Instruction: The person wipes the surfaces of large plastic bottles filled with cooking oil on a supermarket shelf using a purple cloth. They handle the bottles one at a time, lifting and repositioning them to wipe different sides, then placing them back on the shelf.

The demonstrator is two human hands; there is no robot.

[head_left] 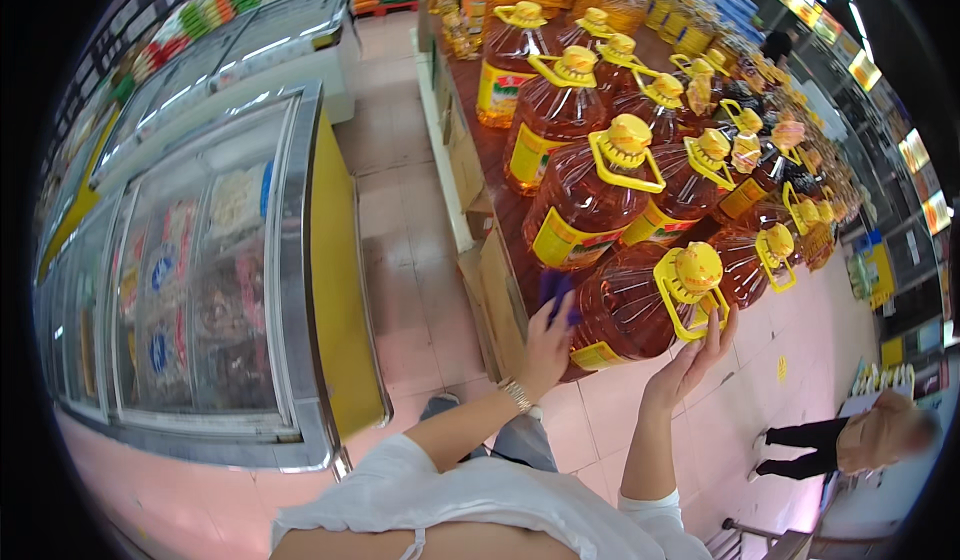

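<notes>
Nearest to me on the display stand stands a large clear oil bottle (620,305) with reddish-brown oil, a yellow cap and a yellow carry handle (694,305). My left hand (545,348) is closed on a purple cloth (556,295), at the left side of this bottle. The cloth is bunched and slightly blurred. At the bottle's right, my right hand (688,365) has its fingers stretched out against the handle, not wrapped round it. A similar oil bottle (585,205) stands just behind, and another oil bottle (740,265) is to the right.
Rows of oil bottles (555,120) cover the brown stand top (505,260). To the left, past a tiled aisle (400,260), stands a glass-topped chest freezer (200,290) with packaged food. A person (850,445) is on the floor at the lower right.
</notes>
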